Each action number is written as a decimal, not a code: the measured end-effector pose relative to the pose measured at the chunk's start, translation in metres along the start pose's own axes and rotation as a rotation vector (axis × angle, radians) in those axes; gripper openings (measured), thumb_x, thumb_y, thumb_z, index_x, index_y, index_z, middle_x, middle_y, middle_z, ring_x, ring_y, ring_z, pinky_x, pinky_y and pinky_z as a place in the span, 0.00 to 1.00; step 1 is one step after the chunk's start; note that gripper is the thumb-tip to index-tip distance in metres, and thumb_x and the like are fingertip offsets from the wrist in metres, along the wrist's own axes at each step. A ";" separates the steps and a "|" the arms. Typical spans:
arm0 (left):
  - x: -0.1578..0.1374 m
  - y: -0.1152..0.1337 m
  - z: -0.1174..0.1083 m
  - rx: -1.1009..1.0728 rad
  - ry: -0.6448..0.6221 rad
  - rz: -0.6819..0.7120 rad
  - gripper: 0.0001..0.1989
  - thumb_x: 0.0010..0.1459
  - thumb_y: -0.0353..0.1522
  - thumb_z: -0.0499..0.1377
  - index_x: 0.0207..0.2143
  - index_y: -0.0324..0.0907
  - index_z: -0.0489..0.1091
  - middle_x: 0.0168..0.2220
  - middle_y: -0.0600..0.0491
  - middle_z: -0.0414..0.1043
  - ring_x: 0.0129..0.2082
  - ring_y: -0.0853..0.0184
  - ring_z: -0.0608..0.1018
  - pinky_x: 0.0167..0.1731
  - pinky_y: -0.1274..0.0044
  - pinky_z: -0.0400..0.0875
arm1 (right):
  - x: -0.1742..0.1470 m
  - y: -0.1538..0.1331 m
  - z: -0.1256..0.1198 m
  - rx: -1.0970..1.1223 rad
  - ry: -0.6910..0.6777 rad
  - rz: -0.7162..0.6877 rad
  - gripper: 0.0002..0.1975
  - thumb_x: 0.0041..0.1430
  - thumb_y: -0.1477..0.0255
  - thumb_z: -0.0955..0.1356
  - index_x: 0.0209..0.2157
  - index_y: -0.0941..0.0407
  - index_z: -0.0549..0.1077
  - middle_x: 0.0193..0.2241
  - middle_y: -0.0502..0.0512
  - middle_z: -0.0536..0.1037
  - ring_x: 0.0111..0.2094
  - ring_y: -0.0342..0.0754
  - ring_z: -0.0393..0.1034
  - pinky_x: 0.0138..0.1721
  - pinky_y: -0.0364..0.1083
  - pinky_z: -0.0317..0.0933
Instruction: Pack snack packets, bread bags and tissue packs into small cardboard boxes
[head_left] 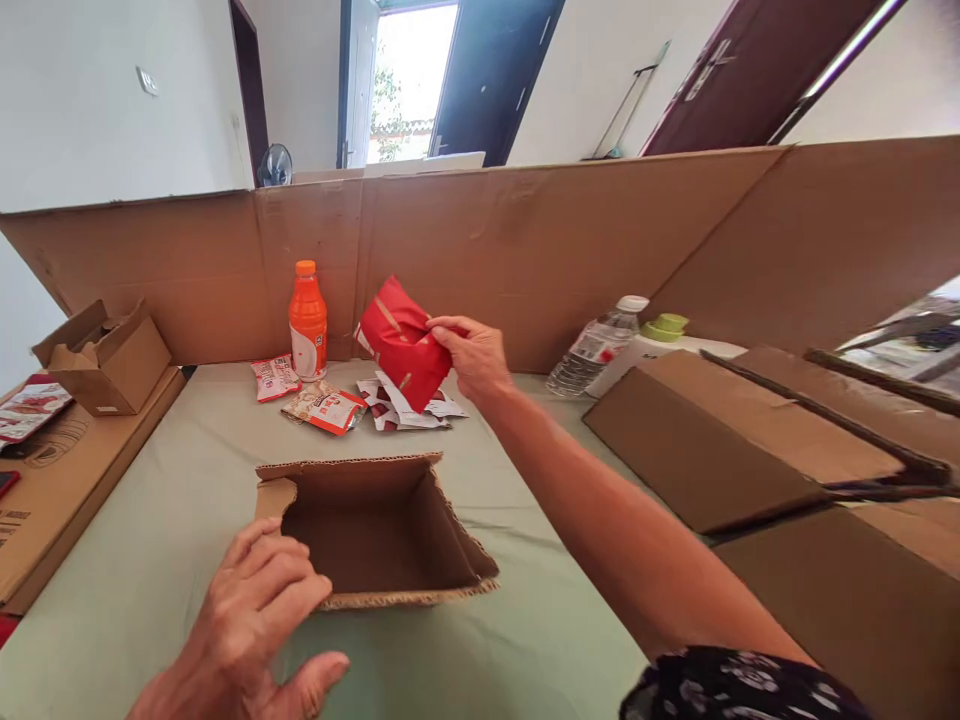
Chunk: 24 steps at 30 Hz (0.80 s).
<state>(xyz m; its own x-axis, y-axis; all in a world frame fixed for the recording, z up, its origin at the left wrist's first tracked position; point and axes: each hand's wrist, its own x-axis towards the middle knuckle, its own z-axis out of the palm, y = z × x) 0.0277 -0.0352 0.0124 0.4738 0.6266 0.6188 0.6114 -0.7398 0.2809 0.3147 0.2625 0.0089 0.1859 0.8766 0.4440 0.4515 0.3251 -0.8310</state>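
Observation:
My right hand [476,360] pinches a red packet [405,345] by its right side, thumb against fingers, and holds it up above the table. Below and in front of me stands an open, bare-inside cardboard box [375,602]. At its near left corner is my left hand [251,610], fingers spread over the rim and thumb held apart. Behind the box lie white sachets with dark red marks [386,415], partly covered by the red packet. Left of them are an orange-and-beige snack packet [330,408] and a small pink-red packet [275,378].
An orange bottle [307,325] stands against the cardboard screen [480,240]. A clear bottle [596,345] leans beside a green-capped white container [664,330]. Large cardboard boxes [697,440] fill the right; a small open carton [109,360] sits on a box at left.

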 end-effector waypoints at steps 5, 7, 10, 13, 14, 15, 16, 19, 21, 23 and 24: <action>0.020 0.004 -0.020 -0.243 0.248 -0.362 0.23 0.66 0.37 0.62 0.62 0.50 0.67 0.60 0.48 0.72 0.60 0.59 0.74 0.59 0.68 0.70 | -0.028 -0.073 -0.053 0.563 0.028 -0.185 0.11 0.55 0.61 0.73 0.39 0.50 0.78 0.34 0.48 0.79 0.31 0.43 0.72 0.33 0.43 0.68; 0.040 0.005 -0.023 -0.500 0.385 -0.496 0.25 0.63 0.39 0.65 0.61 0.51 0.68 0.60 0.49 0.73 0.60 0.60 0.75 0.57 0.70 0.72 | -0.054 -0.109 -0.059 0.751 -0.041 -0.272 0.09 0.54 0.63 0.76 0.37 0.49 0.79 0.34 0.46 0.78 0.31 0.42 0.71 0.34 0.42 0.68; 0.073 0.009 -0.021 -0.907 0.470 -0.532 0.31 0.52 0.45 0.73 0.57 0.50 0.72 0.57 0.50 0.76 0.59 0.58 0.76 0.53 0.71 0.76 | -0.096 -0.151 -0.052 0.837 -0.202 -0.313 0.09 0.55 0.61 0.76 0.36 0.49 0.79 0.30 0.46 0.77 0.29 0.42 0.69 0.32 0.42 0.67; 0.094 0.016 -0.020 -1.103 0.483 -0.524 0.29 0.46 0.46 0.76 0.49 0.48 0.76 0.50 0.50 0.81 0.57 0.56 0.78 0.53 0.68 0.78 | -0.124 -0.168 -0.044 0.866 -0.394 -0.287 0.13 0.56 0.57 0.76 0.35 0.52 0.79 0.27 0.47 0.76 0.27 0.42 0.68 0.30 0.42 0.66; 0.097 0.018 -0.020 -1.115 0.511 -0.526 0.27 0.46 0.45 0.76 0.47 0.48 0.77 0.47 0.51 0.82 0.55 0.56 0.79 0.54 0.68 0.78 | -0.128 -0.169 -0.045 0.865 -0.457 -0.277 0.15 0.56 0.56 0.76 0.36 0.52 0.78 0.28 0.47 0.77 0.27 0.41 0.69 0.30 0.42 0.66; 0.098 0.019 -0.020 -1.109 0.551 -0.528 0.25 0.45 0.44 0.77 0.45 0.48 0.78 0.45 0.53 0.83 0.53 0.57 0.80 0.54 0.68 0.78 | -0.128 -0.169 -0.049 0.857 -0.520 -0.266 0.17 0.55 0.56 0.76 0.38 0.53 0.78 0.29 0.47 0.78 0.28 0.42 0.70 0.31 0.42 0.67; 0.098 0.020 -0.021 -1.093 0.593 -0.526 0.24 0.43 0.43 0.77 0.43 0.49 0.79 0.42 0.54 0.83 0.51 0.58 0.82 0.53 0.69 0.78 | -0.127 -0.169 -0.055 0.838 -0.582 -0.252 0.19 0.55 0.55 0.76 0.42 0.52 0.77 0.31 0.48 0.79 0.29 0.42 0.71 0.32 0.43 0.67; 0.097 0.022 -0.019 -1.045 0.625 -0.480 0.24 0.43 0.39 0.78 0.44 0.48 0.79 0.41 0.55 0.84 0.45 0.59 0.84 0.51 0.69 0.79 | -0.118 -0.175 -0.082 0.703 -0.789 -0.218 0.31 0.53 0.56 0.77 0.56 0.50 0.71 0.38 0.51 0.82 0.34 0.47 0.76 0.35 0.46 0.71; 0.097 0.022 -0.014 -1.022 0.533 -0.429 0.22 0.48 0.39 0.76 0.45 0.46 0.79 0.41 0.53 0.84 0.44 0.58 0.84 0.50 0.68 0.80 | -0.115 -0.182 -0.095 0.576 -0.886 -0.245 0.33 0.49 0.60 0.79 0.56 0.51 0.71 0.39 0.51 0.82 0.37 0.49 0.77 0.35 0.47 0.72; 0.096 0.021 -0.011 -0.976 0.397 -0.394 0.20 0.52 0.40 0.73 0.46 0.44 0.78 0.43 0.50 0.83 0.44 0.57 0.83 0.48 0.67 0.80 | -0.117 -0.185 -0.100 0.461 -0.910 -0.296 0.26 0.46 0.64 0.80 0.47 0.54 0.75 0.36 0.51 0.80 0.35 0.49 0.75 0.33 0.46 0.71; 0.094 0.020 -0.010 -0.938 0.323 -0.386 0.21 0.54 0.42 0.72 0.48 0.43 0.77 0.45 0.48 0.82 0.45 0.56 0.83 0.47 0.67 0.79 | -0.119 -0.184 -0.100 0.422 -0.881 -0.308 0.21 0.46 0.66 0.80 0.42 0.55 0.77 0.33 0.50 0.79 0.34 0.48 0.74 0.32 0.45 0.70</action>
<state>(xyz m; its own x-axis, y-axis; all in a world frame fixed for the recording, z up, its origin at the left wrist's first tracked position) 0.0778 0.0069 0.0841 0.0769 0.8662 0.4938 -0.1135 -0.4844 0.8675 0.2963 0.0627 0.1422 -0.6701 0.6283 0.3954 -0.0039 0.5296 -0.8483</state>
